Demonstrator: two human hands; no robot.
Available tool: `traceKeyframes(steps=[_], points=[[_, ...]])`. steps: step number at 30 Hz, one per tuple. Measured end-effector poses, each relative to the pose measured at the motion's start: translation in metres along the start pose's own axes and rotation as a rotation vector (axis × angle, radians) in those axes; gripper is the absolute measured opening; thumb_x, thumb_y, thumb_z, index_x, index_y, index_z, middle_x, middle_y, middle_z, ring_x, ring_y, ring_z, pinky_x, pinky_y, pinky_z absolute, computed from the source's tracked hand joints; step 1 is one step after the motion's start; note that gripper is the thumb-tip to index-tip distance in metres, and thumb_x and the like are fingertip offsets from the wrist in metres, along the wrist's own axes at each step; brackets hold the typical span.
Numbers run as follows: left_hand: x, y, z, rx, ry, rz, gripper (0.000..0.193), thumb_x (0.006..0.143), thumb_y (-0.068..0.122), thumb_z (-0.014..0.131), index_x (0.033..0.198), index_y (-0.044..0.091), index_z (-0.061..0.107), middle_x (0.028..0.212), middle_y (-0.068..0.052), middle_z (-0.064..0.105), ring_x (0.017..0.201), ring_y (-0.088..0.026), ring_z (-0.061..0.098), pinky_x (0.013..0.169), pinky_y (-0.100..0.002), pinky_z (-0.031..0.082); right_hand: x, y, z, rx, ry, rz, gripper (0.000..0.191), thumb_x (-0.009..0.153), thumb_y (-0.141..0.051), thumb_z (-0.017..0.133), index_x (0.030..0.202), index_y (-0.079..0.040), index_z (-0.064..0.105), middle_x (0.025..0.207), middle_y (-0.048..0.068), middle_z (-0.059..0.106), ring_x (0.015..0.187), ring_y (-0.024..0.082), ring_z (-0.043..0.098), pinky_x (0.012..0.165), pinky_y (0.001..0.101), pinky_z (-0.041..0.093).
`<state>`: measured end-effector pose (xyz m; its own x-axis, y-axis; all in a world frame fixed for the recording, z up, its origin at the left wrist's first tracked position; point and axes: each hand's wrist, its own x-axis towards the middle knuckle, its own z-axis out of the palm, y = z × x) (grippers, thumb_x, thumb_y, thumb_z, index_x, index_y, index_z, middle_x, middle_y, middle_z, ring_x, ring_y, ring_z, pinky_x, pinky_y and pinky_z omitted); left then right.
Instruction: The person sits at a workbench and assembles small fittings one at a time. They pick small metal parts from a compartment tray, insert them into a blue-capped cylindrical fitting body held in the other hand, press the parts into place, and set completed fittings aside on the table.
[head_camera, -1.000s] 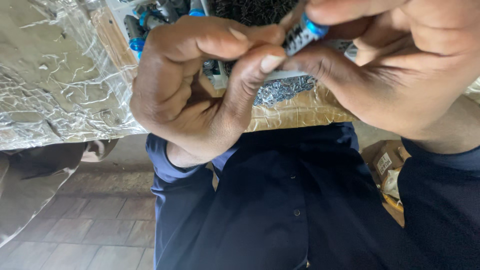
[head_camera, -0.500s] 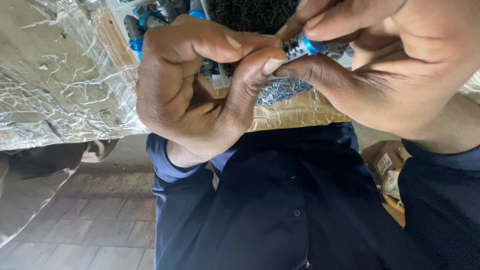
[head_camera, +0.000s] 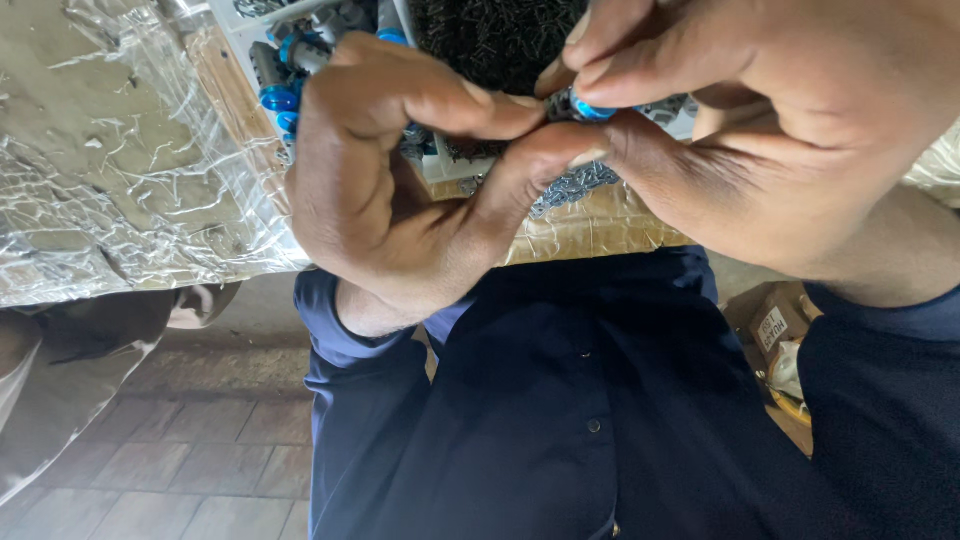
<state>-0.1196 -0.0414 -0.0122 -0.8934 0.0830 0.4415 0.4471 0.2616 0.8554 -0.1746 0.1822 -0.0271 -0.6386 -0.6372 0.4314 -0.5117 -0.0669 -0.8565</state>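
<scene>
— Where am I looking from?
— I have one view only, from the head, tipped steeply down past the table edge (head_camera: 600, 235) onto my own dark shirt (head_camera: 520, 400) and the tiled floor (head_camera: 180, 460).
— How near?
— Very close; both hands fill the upper frame, cropped at the top.

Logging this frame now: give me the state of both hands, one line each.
Left hand: closed, thumb and forefinger pinched at the small blue-capped part.
Right hand: closed, fingertips gripping the same part.
</scene>
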Motion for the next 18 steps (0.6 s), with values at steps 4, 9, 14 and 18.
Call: traceKeyframes(steps=[4,9,14,18], points=[[0.005,-0.002,-0.003,0.173,0.018,0.06,0.035,0.09,0.009,0.09,0.108,0.002,0.061,0.098,-0.009,0.071,0.089,-0.017,0.068,0.075,-0.03,0.052,-0.002,-0.004,0.001,0.042,0.05,0.068,0.035,0.089,0.018,0.076,0.116,0.016,0.053,0.117,0.029,0.06,0.107,0.035,0.07,0.091,0.0389,0.068],[0.006,0.012,-0.003,0.699,-0.241,0.026,0.025,0.095,0.012,0.092,0.11,0.008,0.072,0.105,-0.001,0.072,0.093,-0.026,0.057,0.086,-0.044,0.039,-0.004,-0.015,0.003,0.039,0.067,0.189,0.034,0.096,0.018,0.074,0.121,0.014,0.051,0.121,0.026,0.06,0.111,0.032,0.07,0.094,0.036,0.066],[0.003,0.016,-0.006,0.566,-0.203,-0.12,0.026,0.099,0.0,0.077,0.121,0.01,0.068,0.118,0.002,0.071,0.105,-0.02,0.056,0.096,-0.034,0.044,0.006,-0.007,0.011,-0.01,0.127,0.061,0.033,0.089,0.02,0.071,0.116,0.014,0.053,0.113,0.025,0.063,0.105,0.032,0.073,0.09,0.0374,0.068],[0.003,0.015,-0.006,0.615,-0.243,-0.064,0.023,0.098,0.005,0.085,0.115,0.008,0.07,0.107,0.0,0.07,0.098,-0.022,0.056,0.086,-0.039,0.043,0.006,-0.016,0.007,-0.031,0.06,0.122,0.031,0.093,0.019,0.071,0.118,0.016,0.052,0.114,0.028,0.062,0.108,0.034,0.071,0.09,0.0353,0.065]])
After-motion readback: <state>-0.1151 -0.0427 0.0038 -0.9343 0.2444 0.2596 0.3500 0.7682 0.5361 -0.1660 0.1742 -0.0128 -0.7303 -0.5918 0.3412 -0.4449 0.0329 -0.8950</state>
